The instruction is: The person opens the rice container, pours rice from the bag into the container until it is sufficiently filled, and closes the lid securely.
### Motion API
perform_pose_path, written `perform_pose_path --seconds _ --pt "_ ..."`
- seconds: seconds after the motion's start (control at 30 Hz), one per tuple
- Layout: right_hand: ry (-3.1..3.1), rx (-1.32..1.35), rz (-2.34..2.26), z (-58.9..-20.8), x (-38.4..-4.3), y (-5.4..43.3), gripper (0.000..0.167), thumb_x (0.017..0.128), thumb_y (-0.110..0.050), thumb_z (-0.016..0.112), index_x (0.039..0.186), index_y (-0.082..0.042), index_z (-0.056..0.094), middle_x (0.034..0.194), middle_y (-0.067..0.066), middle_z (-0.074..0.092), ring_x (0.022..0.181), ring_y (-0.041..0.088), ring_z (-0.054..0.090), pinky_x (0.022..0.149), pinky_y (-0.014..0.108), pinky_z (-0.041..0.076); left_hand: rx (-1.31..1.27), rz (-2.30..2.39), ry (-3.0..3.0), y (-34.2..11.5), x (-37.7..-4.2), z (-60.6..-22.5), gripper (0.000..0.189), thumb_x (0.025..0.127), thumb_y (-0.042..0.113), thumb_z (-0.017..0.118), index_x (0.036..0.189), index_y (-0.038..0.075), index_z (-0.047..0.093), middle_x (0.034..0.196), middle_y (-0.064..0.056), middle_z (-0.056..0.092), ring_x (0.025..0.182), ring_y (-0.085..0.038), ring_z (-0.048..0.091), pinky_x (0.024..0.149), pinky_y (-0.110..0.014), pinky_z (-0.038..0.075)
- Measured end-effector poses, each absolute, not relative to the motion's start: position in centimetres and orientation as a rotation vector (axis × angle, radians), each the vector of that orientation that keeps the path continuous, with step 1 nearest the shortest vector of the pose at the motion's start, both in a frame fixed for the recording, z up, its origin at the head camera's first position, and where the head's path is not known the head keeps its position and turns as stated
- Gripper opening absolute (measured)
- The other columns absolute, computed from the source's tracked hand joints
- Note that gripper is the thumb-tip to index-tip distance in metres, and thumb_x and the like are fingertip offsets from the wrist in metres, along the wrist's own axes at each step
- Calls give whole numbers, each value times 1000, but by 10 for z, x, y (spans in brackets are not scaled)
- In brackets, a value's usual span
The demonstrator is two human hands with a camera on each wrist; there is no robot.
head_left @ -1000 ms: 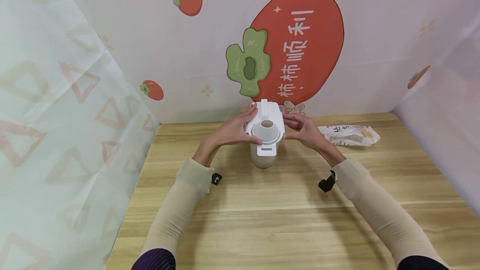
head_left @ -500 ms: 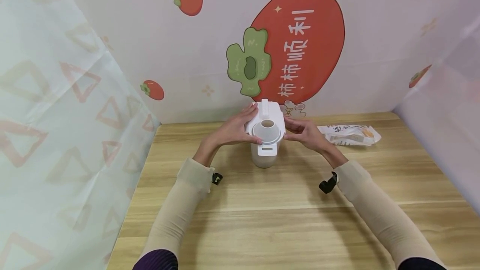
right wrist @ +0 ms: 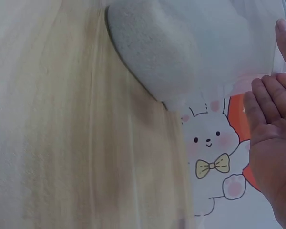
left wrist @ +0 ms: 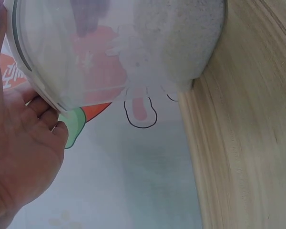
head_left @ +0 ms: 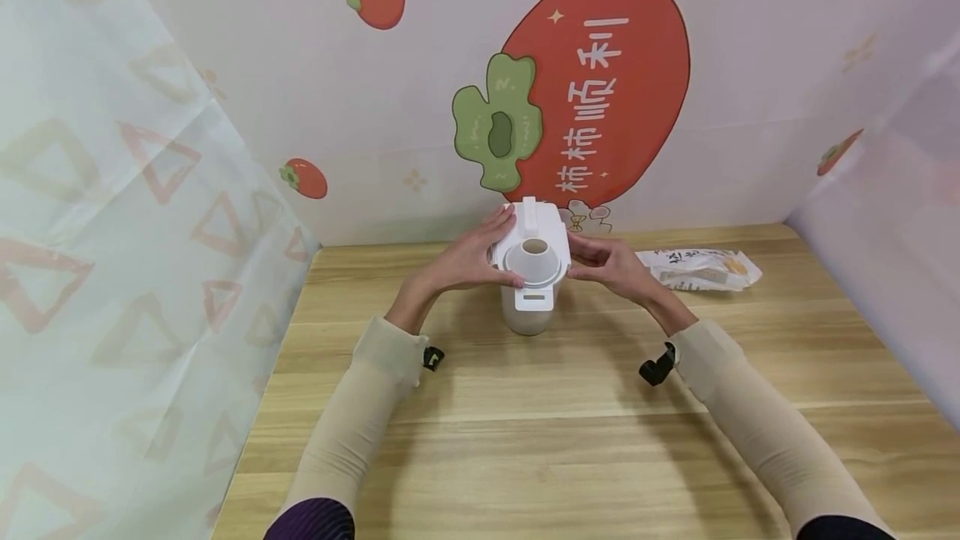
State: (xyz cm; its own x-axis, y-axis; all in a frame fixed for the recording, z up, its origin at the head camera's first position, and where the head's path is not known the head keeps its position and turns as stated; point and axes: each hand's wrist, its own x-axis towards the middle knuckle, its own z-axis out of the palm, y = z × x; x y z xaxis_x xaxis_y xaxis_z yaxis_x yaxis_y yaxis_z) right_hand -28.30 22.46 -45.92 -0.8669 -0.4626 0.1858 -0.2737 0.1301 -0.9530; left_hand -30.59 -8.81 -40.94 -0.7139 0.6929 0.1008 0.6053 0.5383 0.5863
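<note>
A tall translucent canister (head_left: 528, 323) stands upright on the wooden table near the back wall, with pale grain in its lower part in both wrist views. On top is a white lid (head_left: 553, 230) with a ridged bar, a short cone-shaped spout (head_left: 534, 265) and a slotted front tab. My left hand (head_left: 468, 261) holds the lid's left edge, thumb near the front and fingers along the side. Opposite it, my right hand (head_left: 617, 265) holds the right edge, thumb forward. In the right wrist view, its fingers (right wrist: 267, 102) lie beside the rim.
A white printed plastic packet (head_left: 701, 271) lies on the table (head_left: 525, 440) right of the canister. Behind stands a wall sheet (head_left: 390, 107) with persimmon prints; another printed sheet (head_left: 97, 273) hangs at the left. Both wrists wear black straps.
My right fingers have drawn slightly lower along the lid's edge since a second ago. The left hand, canister and packet look the same.
</note>
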Motion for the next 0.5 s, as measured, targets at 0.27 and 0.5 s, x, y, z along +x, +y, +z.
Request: perform_pose_path --seconds 0.27,0.5 --pt "2345 -759 -1684 -446 -290 230 60 103 -12 71 158 -4 48 160 19 50 144 32 54 100 25 56 1078 930 2615 -91 -303 -406 122 81 51 90 169 6 18 179 -5 4 164 -15 -2 133 -38 10" --pt "2466 -678 -1671 -431 -298 221 59 105 -20 69 159 -11 49 161 9 51 148 31 49 114 33 48 1086 893 2666 -89 -287 -398 115 87 56 84 168 4 22 177 -9 13 165 -21 6 132 -39 13"
